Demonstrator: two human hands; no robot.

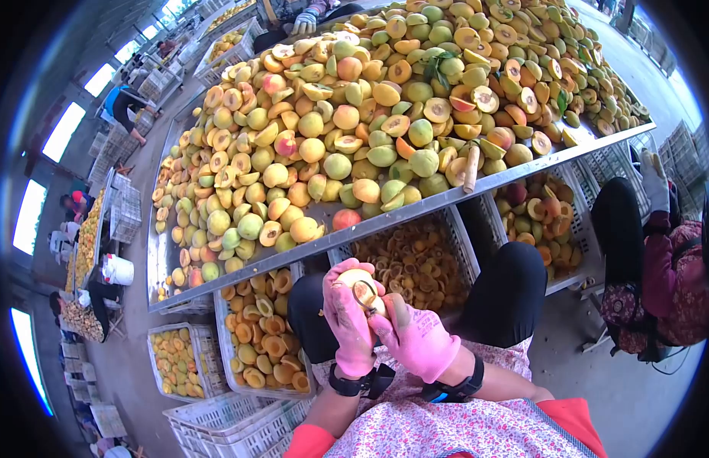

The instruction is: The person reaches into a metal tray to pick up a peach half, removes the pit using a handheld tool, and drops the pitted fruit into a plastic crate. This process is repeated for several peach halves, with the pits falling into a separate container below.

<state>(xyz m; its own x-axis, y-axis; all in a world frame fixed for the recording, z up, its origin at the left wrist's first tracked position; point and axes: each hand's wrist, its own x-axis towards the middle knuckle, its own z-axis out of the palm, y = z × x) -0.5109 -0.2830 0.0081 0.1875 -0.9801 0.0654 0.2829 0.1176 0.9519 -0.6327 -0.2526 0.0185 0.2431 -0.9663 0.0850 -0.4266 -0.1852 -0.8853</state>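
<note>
In front of my lap, my left hand (347, 320), in a pink glove, is closed around a yellow peach half (360, 284) with its cut face turned up. My right hand (417, 340), gloved the same way, grips a small pitting tool with a dark curved loop blade (367, 296). The loop lies against the cut face, around the pit area; the tool's handle is hidden in my fingers. Just beyond is a metal-edged table (316, 248) heaped with whole and halved peaches (337, 166).
A wooden handle (471, 168) lies near the table's front edge. Below it are a crate of peach scraps (415, 259), a crate of hollowed halves (267, 336) and more fruit crates. Stacked crates (232, 420) stand at my left. A co-worker (667, 267) sits at right.
</note>
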